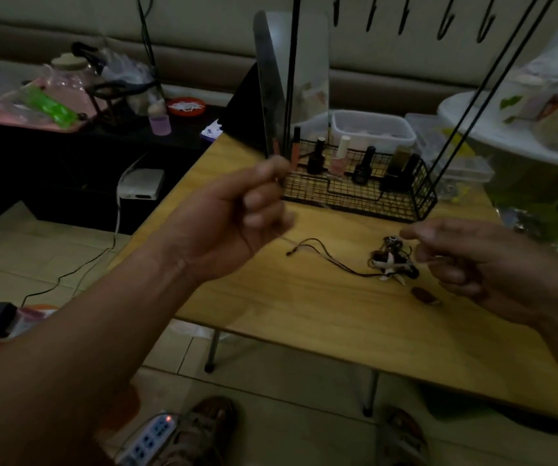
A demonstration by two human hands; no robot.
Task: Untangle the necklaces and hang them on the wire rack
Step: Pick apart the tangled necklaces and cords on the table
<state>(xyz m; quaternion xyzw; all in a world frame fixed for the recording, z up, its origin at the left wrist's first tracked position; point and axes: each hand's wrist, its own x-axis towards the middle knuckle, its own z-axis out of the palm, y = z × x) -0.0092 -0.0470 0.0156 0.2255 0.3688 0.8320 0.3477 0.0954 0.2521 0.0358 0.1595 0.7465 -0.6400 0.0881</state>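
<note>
A tangle of necklaces [392, 260] with dark and white beads lies on the wooden table [338, 314], its thin dark cords trailing left. My left hand [237, 216] is raised above the table's left part, fingers curled, pinching a thin cord that runs down its palm side. My right hand [465, 260] hovers just right of the tangle with fingers loosely curled; whether it pinches a cord is unclear. The black wire rack [358, 190] stands behind, its basket on the table and its hooks [445, 18] high overhead.
Nail polish bottles [341, 156] stand in the rack's basket. Clear plastic boxes [371, 129] sit behind it. A small brown bead piece [423, 295] lies near my right hand. A power strip [149, 438] and cables lie on the floor by my sandalled feet.
</note>
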